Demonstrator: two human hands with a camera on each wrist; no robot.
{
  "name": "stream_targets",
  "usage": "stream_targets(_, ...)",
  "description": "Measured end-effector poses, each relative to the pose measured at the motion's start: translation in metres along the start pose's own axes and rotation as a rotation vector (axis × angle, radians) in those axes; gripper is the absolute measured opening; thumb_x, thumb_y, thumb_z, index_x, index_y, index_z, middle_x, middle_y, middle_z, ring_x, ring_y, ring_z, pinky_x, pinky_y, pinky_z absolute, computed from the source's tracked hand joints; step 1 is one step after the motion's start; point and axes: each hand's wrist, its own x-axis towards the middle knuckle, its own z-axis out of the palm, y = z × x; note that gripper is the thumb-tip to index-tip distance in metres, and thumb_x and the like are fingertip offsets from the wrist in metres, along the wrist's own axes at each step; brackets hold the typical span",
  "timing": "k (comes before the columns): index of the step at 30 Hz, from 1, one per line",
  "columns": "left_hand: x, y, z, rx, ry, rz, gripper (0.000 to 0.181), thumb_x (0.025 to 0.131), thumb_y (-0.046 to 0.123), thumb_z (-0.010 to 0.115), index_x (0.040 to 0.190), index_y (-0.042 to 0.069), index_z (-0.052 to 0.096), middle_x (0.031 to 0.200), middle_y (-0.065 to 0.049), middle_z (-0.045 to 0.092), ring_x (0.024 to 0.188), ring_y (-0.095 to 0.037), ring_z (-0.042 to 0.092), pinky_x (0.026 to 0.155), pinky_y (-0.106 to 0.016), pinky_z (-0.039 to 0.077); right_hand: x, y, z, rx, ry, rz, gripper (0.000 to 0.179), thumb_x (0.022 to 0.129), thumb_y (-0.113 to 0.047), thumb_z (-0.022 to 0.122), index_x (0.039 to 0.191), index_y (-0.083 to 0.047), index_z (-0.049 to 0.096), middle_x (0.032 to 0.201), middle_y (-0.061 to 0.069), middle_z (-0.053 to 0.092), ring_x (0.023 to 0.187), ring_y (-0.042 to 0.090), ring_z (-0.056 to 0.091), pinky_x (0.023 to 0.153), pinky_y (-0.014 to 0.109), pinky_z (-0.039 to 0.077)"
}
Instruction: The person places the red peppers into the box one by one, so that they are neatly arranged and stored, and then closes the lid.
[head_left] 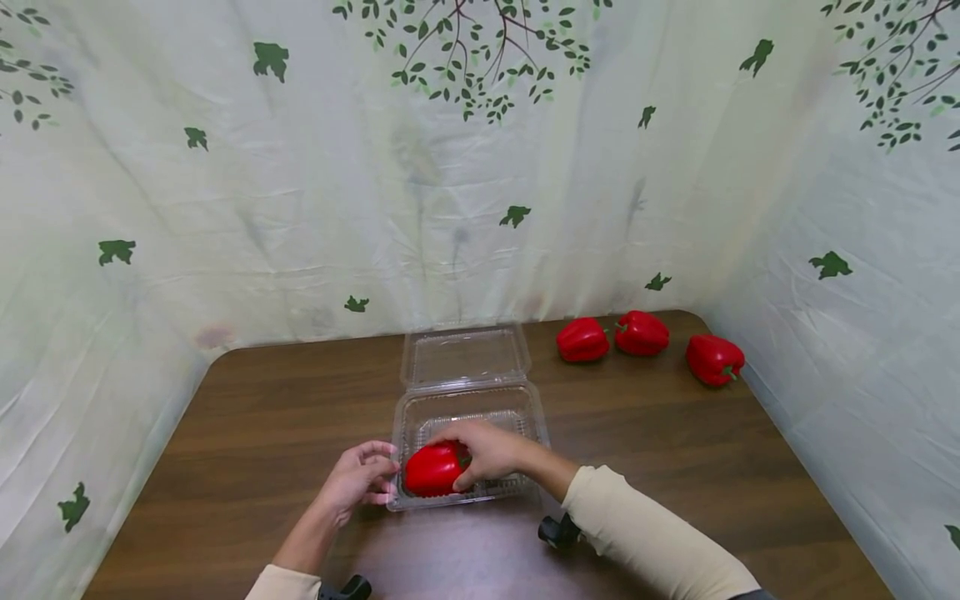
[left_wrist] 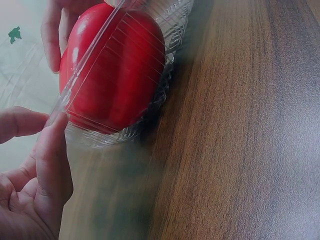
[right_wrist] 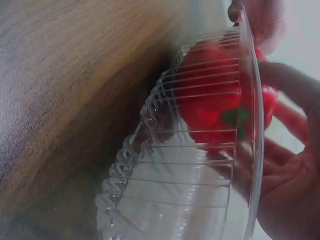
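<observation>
A clear plastic clamshell container point(head_left: 487, 400) lies with its lid point(head_left: 467, 357) folded back toward the wall. Inside the left part of its base sits a red bell pepper point(head_left: 433, 470), its green stem facing right. My right hand point(head_left: 483, 450) reaches over the front rim and grips this pepper at its stem end, fingers over the top and thumb at the near side. On the container's left rim, my left hand point(head_left: 358, 479) pinches the edge between thumb and finger. Through the clear wall, the left wrist view shows the pepper point(left_wrist: 117, 70) low in the base.
Two red bell peppers point(head_left: 582, 340) point(head_left: 642, 333) lie at the table's back edge, right of the lid. Another red pepper point(head_left: 715, 360) lies near the right edge. The brown wooden table point(head_left: 300, 408) meets a white leaf-patterned curtain point(head_left: 337, 208) behind.
</observation>
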Motion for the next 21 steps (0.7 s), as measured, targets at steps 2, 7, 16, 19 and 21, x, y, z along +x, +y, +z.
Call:
stream_targets(2, 0.0, -0.0005, -0.0002, 0.002, -0.001, 0.001, 0.031, 0.09, 0.001, 0.057, 0.118, -0.007, 0.047, 0.08, -0.006, 0.062, 0.056, -0.016, 0.058, 0.051, -0.027, 0.056, 0.0, 0.0023, 0.0006, 0.028, 0.002, 0.003, 0.058, 0.077, -0.012, 0.079, 0.13, -0.014, 0.058, 0.123, 0.0, 0.061, 0.103, 0.008, 0.055, 0.086, 0.021, 0.048)
stream_targets(7, 0.0013, -0.0017, -0.0003, -0.001, 0.008, -0.001, 0.03, 0.09, 0.001, 0.057, 0.118, -0.007, 0.048, 0.081, -0.007, 0.063, 0.055, -0.016, 0.058, 0.051, -0.027, 0.056, -0.0003, 0.0074, 0.0009, 0.128, 0.001, 0.044, 0.055, 0.08, -0.011, 0.074, 0.132, -0.007, 0.055, 0.119, 0.003, 0.061, 0.103, 0.01, 0.057, 0.088, 0.023, 0.05)
stream_targets(16, 0.0006, -0.0029, -0.001, -0.021, -0.014, 0.006, 0.031, 0.09, 0.0, 0.057, 0.118, -0.008, 0.047, 0.081, -0.006, 0.063, 0.055, -0.015, 0.058, 0.052, -0.027, 0.056, -0.0026, 0.0066, -0.0009, 0.207, -0.012, 0.112, 0.054, 0.078, -0.014, 0.078, 0.128, -0.012, 0.057, 0.121, 0.004, 0.061, 0.108, 0.02, 0.059, 0.088, 0.029, 0.052)
stream_targets(19, 0.0008, -0.0029, -0.001, -0.02, -0.012, 0.005, 0.032, 0.089, 0.0, 0.058, 0.118, -0.008, 0.047, 0.081, -0.007, 0.063, 0.055, -0.015, 0.058, 0.051, -0.026, 0.056, -0.0022, 0.0063, -0.0005, 0.206, -0.01, 0.116, 0.055, 0.078, -0.014, 0.079, 0.128, -0.012, 0.057, 0.121, 0.004, 0.061, 0.108, 0.019, 0.059, 0.088, 0.028, 0.052)
stream_targets(21, 0.001, -0.0023, -0.001, -0.018, -0.011, 0.004, 0.032, 0.089, 0.001, 0.058, 0.118, -0.008, 0.047, 0.081, -0.006, 0.063, 0.055, -0.015, 0.058, 0.051, -0.026, 0.056, -0.002, 0.0055, -0.0006, 0.194, -0.007, 0.113, 0.055, 0.077, -0.013, 0.079, 0.128, -0.012, 0.057, 0.121, 0.003, 0.061, 0.108, 0.018, 0.059, 0.088, 0.027, 0.051)
